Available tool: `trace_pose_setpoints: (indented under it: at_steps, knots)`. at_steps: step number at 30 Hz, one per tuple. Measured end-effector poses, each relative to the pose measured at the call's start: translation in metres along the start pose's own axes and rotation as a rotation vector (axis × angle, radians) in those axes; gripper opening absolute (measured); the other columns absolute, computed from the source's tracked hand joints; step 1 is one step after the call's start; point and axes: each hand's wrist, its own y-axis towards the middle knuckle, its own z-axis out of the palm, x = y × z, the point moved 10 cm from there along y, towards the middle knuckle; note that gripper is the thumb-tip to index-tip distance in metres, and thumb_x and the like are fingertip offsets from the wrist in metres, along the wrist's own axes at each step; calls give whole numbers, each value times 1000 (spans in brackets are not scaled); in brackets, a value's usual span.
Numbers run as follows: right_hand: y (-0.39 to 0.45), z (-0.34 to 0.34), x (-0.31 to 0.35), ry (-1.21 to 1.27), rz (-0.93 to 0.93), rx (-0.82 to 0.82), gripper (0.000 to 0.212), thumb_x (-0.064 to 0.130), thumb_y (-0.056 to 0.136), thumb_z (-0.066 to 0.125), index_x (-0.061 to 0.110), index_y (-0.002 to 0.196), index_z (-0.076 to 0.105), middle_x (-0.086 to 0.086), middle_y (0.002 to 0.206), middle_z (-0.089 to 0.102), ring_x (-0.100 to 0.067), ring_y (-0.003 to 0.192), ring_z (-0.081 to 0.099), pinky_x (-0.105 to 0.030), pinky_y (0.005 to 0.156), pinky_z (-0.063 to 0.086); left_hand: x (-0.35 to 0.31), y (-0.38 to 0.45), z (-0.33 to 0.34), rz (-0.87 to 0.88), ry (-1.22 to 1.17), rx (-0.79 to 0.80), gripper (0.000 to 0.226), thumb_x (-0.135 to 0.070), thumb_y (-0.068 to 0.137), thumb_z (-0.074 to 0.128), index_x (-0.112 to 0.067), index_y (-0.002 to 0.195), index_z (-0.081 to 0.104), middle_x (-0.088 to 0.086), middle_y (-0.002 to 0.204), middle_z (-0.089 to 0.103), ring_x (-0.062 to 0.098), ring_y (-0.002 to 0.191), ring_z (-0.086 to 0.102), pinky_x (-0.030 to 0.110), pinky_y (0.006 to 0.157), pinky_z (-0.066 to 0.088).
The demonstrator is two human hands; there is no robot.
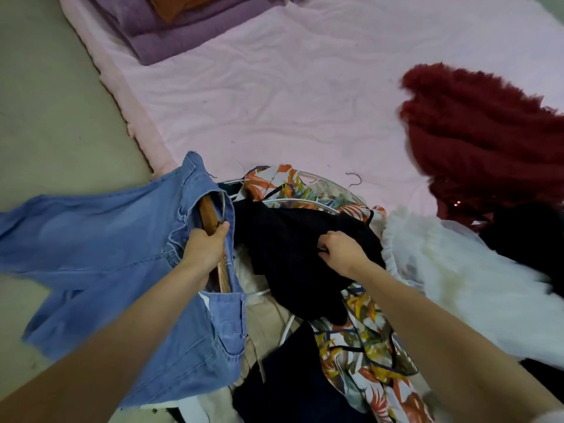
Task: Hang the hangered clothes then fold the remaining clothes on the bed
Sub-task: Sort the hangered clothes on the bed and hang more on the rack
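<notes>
Two hands: I see both of mine in the head view, reaching out over the near edge of the bed (274, 96)
Left hand (205, 246): my fingers are curled tight round the wooden hanger (210, 215), near the base of its metal hook (223, 206)
Wooden hanger: it sits inside the blue denim shirt (100, 239), tilted, with its hook towards the far side
Blue denim shirt: raised at the left edge of the bed, its body spread leftwards over the floor (52, 126), one front panel hanging down on the near side, beside my forearm
Right hand (342, 250): my fingers are bent and pinching a fold of the black garment (293, 239); I cannot tell whether they also catch a hanger beneath it
Black garment: on top of the heap, just right of the denim shirt, lying over the floral garment (360, 340)
Floral garment: it shows at the far side of the black one and again on the near side, running towards the near right; white hangers (305, 203) show among its far folds
White fluffy garment (451, 270): right of the black one, touching it
Dark red fluffy garment (476, 132): far right on the pink sheet, well apart from my hands
Dark navy cloth (293, 377): at the near middle, beneath the floral garment's edge
Purple folded bedding (158, 32): far left corner of the bed, with an orange piece (180, 4) on top
Floor: pale, to the left of the bed
</notes>
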Motion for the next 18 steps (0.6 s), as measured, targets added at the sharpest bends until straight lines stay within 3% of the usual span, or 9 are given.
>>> trace_pose_setpoints:
  at_steps: [4,8,11,15,16,18]
  knots:
    - [-32,14,48,76,-78,-138,15,14,87,54,7,91,67,-10,94,64,-30,92,58,-37,73,47,4,-2,-7,3,-13,-11,74,-56,83,56,8,120,53,26,105,63,41,98,63,54,94,50]
    - [-64,64,96,100,-121,48,10,10,85,50,8,82,59,-11,93,62,-34,88,60,-34,65,44,-2,-9,-12,25,-37,-20,73,-53,85,57,10,123,52,31,116,59,45,109,58,54,96,49]
    - [-63,64,103,124,-109,88,10,14,88,49,13,79,54,-11,94,62,-34,86,62,-34,63,45,-2,-11,-13,34,-34,-11,74,-53,85,56,11,122,52,30,107,61,44,100,60,52,94,50]
    - [-43,-6,55,243,167,-328,14,14,92,47,8,91,59,-9,91,61,-30,84,58,-37,66,45,2,-6,-11,34,-40,1,87,-61,73,55,9,123,52,31,121,58,47,112,56,56,96,48]
    - [-37,-12,40,245,258,-345,13,15,94,46,7,93,57,-10,92,59,-30,87,56,-36,67,42,2,-5,-10,42,-44,8,92,-64,68,54,10,124,52,31,122,57,47,114,55,56,97,48]
    - [-23,3,19,254,410,-181,18,21,97,45,5,101,53,-11,96,57,-32,93,56,-35,69,40,4,-5,-10,40,-53,9,95,-65,67,55,10,125,51,31,117,59,47,109,57,55,97,48]
